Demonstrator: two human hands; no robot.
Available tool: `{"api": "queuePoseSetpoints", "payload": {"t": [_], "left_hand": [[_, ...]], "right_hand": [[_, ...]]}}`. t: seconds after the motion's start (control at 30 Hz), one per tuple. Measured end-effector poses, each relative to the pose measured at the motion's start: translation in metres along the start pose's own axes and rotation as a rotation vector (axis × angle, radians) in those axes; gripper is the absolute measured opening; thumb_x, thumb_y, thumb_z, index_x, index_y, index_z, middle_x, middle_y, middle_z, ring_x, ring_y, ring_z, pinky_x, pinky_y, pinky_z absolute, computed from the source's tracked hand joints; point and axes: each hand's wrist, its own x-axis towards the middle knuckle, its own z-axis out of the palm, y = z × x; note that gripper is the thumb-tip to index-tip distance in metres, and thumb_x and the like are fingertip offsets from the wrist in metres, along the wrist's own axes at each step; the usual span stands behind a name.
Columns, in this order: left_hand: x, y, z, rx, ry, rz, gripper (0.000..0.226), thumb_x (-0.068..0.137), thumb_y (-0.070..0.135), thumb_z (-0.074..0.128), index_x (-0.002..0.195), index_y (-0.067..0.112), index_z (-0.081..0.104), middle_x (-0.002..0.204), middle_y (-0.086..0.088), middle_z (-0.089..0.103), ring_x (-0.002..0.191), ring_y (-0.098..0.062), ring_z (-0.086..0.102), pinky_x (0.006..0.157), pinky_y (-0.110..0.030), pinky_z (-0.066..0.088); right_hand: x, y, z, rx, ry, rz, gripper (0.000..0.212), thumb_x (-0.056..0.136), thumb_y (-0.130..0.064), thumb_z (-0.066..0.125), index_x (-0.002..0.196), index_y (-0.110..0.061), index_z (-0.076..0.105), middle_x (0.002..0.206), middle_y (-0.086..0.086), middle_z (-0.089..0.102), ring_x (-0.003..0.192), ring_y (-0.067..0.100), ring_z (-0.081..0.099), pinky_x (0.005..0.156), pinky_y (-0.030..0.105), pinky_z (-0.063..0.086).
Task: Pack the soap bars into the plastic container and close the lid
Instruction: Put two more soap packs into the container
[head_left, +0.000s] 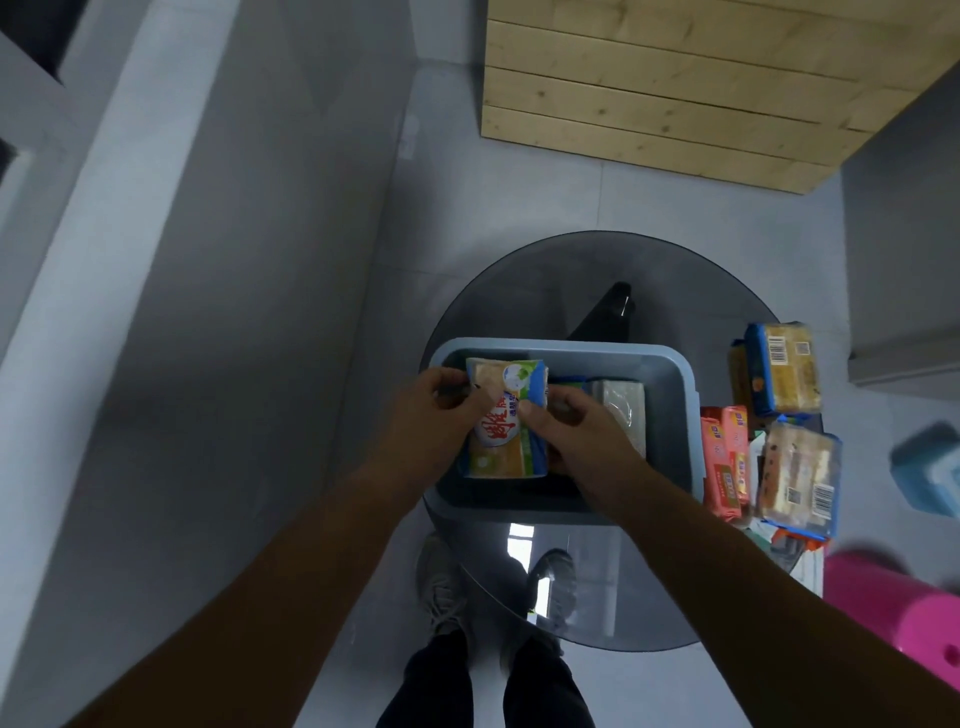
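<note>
Both hands grasp one soap pack (500, 439) directly over the left end of the plastic container (675, 441). The coming move turns on that relation, because the pack lies straight below and between the hands and needs only lowering, not carrying sideways. The left hand (441, 400) pinches the pack's far-left edge. The right hand (566, 426) grips its right edge, thumb on top and fingers curled under. Neither hand is clearly nearer; they share the load.

The pack's long axis runs near to far, parallel to the container's left wall, while the container itself stretches left to right on the round glass table (519, 291). Set down this way, the pack would probably fill the left end and leave the middle free. Whether its underside already touches the floor of the container cannot be told.

The pack is a soft film wrapper in blue, green and yellow, with a white patch carrying large red characters (glossy, so likely slippery). Inside the container, on the right, a clear-wrapped pale bar (623, 410) lies already placed.

More stock waits on the table just right of the container: orange packs (724, 462), a yellow pack (787, 369) farther off, and a nearer clear-and-blue pack (800, 478). A blue object (930, 467) at the right edge may be the lid, though this is unsure.
</note>
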Motion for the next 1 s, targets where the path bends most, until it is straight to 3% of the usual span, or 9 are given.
{"api": "queuePoseSetpoints", "payload": {"t": [0.17,0.33,0.47,0.67,0.8,1.0], "left_hand": [[-0.003,-0.003,-0.017,0.076,0.129,0.136,0.017,0.094,0.029,0.060,0.101,0.014,0.065,0.092,0.003,0.070,0.080,-0.004,0.068,0.061,-0.012,0.055],[0.011,-0.022,-0.026,-0.040,0.233,0.068,0.013,0.092,0.033,0.063,0.094,0.020,0.061,0.094,0.000,0.067,0.089,-0.015,0.066,0.069,-0.021,0.052],[0.013,-0.025,-0.022,-0.070,0.210,0.084,0.014,0.093,0.031,0.063,0.102,0.019,0.059,0.095,0.004,0.065,0.080,-0.005,0.065,0.055,-0.009,0.050],[0.023,-0.027,-0.012,-0.114,0.250,0.146,0.019,0.090,0.023,0.068,0.087,0.032,0.053,0.086,0.007,0.064,0.067,0.013,0.065,0.053,-0.007,0.049],[0.029,-0.035,-0.012,-0.162,0.260,0.138,0.022,0.090,0.018,0.068,0.089,0.033,0.053,0.087,0.006,0.063,0.070,0.002,0.067,0.055,-0.011,0.052],[0.036,-0.046,-0.013,-0.159,0.275,0.142,0.016,0.089,0.021,0.070,0.092,0.032,0.058,0.083,0.004,0.064,0.075,-0.007,0.069,0.060,-0.019,0.055]], "right_hand": [[0.010,0.007,0.003,0.025,0.012,0.034,0.038,0.088,-0.022,0.069,0.124,-0.015,0.061,0.119,0.006,0.072,0.104,0.023,0.072,0.084,0.044,0.061],[0.020,0.014,0.013,-0.052,0.048,0.035,0.024,0.089,-0.018,0.070,0.113,-0.020,0.066,0.113,0.003,0.074,0.098,0.019,0.073,0.080,0.038,0.062],[0.029,0.022,0.021,-0.064,0.098,0.033,0.023,0.089,-0.020,0.071,0.112,-0.021,0.069,0.112,0.004,0.075,0.099,0.018,0.073,0.087,0.042,0.060],[0.045,0.033,0.029,-0.112,0.155,0.074,0.028,0.090,-0.023,0.071,0.118,-0.016,0.069,0.114,0.002,0.074,0.107,0.021,0.069,0.098,0.047,0.055],[0.055,0.036,0.034,-0.198,0.196,0.106,0.021,0.094,-0.021,0.066,0.114,-0.016,0.067,0.118,0.008,0.070,0.111,0.026,0.065,0.100,0.048,0.052],[0.067,0.039,0.037,-0.291,0.191,0.179,0.032,0.099,-0.018,0.057,0.130,-0.010,0.060,0.124,0.011,0.065,0.116,0.032,0.061,0.098,0.043,0.051]]}}
